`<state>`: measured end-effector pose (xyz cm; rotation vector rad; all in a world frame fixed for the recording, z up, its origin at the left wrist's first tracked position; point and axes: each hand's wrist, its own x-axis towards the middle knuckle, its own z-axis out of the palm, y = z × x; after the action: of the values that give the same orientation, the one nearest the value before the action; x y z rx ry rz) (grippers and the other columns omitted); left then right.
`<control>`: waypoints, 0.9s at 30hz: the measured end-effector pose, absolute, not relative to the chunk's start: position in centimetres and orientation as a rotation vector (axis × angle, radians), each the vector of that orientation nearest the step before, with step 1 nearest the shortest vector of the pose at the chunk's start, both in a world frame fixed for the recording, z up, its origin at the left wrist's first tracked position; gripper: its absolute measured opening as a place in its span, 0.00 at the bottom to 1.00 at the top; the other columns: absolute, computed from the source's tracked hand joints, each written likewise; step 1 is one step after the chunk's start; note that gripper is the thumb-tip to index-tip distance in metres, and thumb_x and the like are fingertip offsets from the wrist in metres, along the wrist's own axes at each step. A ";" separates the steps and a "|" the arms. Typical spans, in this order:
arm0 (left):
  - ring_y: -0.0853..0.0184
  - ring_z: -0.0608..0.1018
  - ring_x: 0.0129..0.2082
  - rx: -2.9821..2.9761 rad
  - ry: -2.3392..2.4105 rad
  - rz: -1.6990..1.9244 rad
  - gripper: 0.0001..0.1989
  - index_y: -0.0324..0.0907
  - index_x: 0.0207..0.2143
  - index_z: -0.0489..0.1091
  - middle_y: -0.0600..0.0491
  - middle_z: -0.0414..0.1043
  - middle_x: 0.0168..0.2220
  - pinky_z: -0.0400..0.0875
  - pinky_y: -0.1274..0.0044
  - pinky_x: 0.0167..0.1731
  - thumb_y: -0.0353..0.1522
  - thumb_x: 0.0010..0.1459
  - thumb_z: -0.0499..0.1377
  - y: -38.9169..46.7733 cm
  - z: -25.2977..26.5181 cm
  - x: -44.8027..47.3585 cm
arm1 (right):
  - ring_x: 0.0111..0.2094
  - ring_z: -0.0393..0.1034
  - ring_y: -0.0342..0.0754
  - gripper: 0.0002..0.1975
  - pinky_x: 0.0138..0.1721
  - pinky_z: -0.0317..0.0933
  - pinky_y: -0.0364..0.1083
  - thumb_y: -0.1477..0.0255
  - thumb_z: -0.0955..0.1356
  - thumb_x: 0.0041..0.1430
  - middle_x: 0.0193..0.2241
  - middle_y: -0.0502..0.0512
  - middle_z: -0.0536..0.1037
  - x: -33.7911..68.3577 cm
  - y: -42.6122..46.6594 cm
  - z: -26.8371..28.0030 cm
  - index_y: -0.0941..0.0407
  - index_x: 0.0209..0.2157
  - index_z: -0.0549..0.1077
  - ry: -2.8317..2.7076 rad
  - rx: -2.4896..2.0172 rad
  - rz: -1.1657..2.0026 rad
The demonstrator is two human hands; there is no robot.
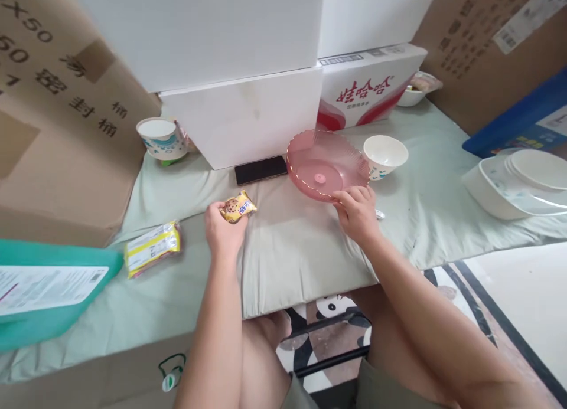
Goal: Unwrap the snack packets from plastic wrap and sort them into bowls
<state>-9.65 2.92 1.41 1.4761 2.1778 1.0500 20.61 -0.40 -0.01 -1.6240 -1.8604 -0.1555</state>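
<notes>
My left hand (225, 229) is closed around a small yellow snack packet (240, 206) with brown pictures on it, held above the cloth. At the near right rim of a pink, clear fruit bowl (305, 179) with a scalloped gold edge, my right hand (358, 211) grips with the thumb and fingers. The bowl looks empty and seems tilted, its far side raised. Just behind it lies a black phone (261, 170) against the white box. A white paper bowl (385, 152) with blue print stands right of the pink one. Part of a small whitish object (380, 214) shows beside my right wrist.
A yellow-and-white packet (153, 248) lies left, near a teal container (53, 291). Another paper bowl (160, 136) stands back left. White boxes (248, 114) and a cardboard carton (66, 131) wall the back and left. White plastic containers (505, 187) sit at right.
</notes>
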 end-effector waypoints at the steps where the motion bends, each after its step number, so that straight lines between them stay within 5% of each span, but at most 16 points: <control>1: 0.53 0.75 0.53 1.475 2.189 1.068 0.28 0.45 0.45 0.63 0.46 0.71 0.51 0.68 0.60 0.55 0.30 0.42 0.69 3.0 1.6 -9.1 | 0.45 0.67 0.54 0.11 0.59 0.49 0.58 0.74 0.63 0.65 0.35 0.54 0.77 20.9 -0.2 -0.1 0.49 0.43 0.76 -1.844 -1.658 -0.152; 4: 0.53 0.74 0.54 1.507 2.152 1.149 0.32 0.45 0.49 0.64 0.46 0.69 0.51 0.68 0.60 0.56 0.30 0.40 0.70 3.0 1.7 -7.2 | 0.51 0.67 0.54 0.14 0.64 0.42 0.60 0.75 0.63 0.64 0.40 0.54 0.78 21.7 0.4 -0.1 0.48 0.46 0.76 -1.810 -1.710 -0.135; 8: 0.56 0.75 0.53 1.422 1.956 1.282 0.32 0.45 0.48 0.68 0.47 0.71 0.50 0.69 0.64 0.56 0.30 0.37 0.72 2.8 1.0 -4.9 | 0.57 0.65 0.56 0.16 0.61 0.49 0.57 0.73 0.65 0.62 0.51 0.59 0.76 22.8 -0.2 0.6 0.51 0.51 0.74 -1.736 -1.682 -0.180; 13: 0.66 0.80 0.38 0.821 1.372 1.420 0.21 0.44 0.39 0.69 0.53 0.76 0.38 0.75 0.77 0.38 0.34 0.41 0.69 1.5 1.6 -2.6 | 0.44 0.70 0.57 0.13 0.48 0.59 0.54 0.70 0.63 0.62 0.40 0.60 0.78 24.3 -3.1 0.8 0.54 0.46 0.75 -1.747 -1.830 -0.010; 16: 0.63 0.82 0.38 0.462 1.073 1.273 0.15 0.41 0.38 0.71 0.50 0.77 0.37 0.76 0.77 0.36 0.37 0.46 0.63 0.4 2.9 -1.7 | 0.47 0.68 0.61 0.16 0.46 0.59 0.56 0.68 0.64 0.61 0.45 0.64 0.76 24.6 -4.2 0.4 0.56 0.49 0.74 -1.819 -1.986 0.087; 22: 0.52 0.80 0.49 0.234 0.831 1.125 0.27 0.38 0.48 0.72 0.43 0.78 0.42 0.78 0.70 0.42 0.48 0.52 0.58 -0.9 3.7 -1.1 | 0.49 0.68 0.62 0.17 0.46 0.60 0.57 0.71 0.62 0.62 0.49 0.65 0.76 23.8 -3.9 0.3 0.56 0.50 0.73 -1.870 -2.112 0.196; 27: 0.63 0.80 0.40 0.394 0.745 1.155 0.30 0.43 0.47 0.73 0.46 0.79 0.45 0.73 0.77 0.32 0.49 0.44 0.66 -0.2 2.8 -1.1 | 0.44 0.70 0.62 0.20 0.45 0.62 0.57 0.73 0.61 0.61 0.44 0.65 0.78 22.3 -3.7 0.1 0.58 0.53 0.72 -1.916 -1.947 0.310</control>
<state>-1.09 -0.16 2.82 0.3943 0.7446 1.1553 22.30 -3.66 0.05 -1.9474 -1.9157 0.3104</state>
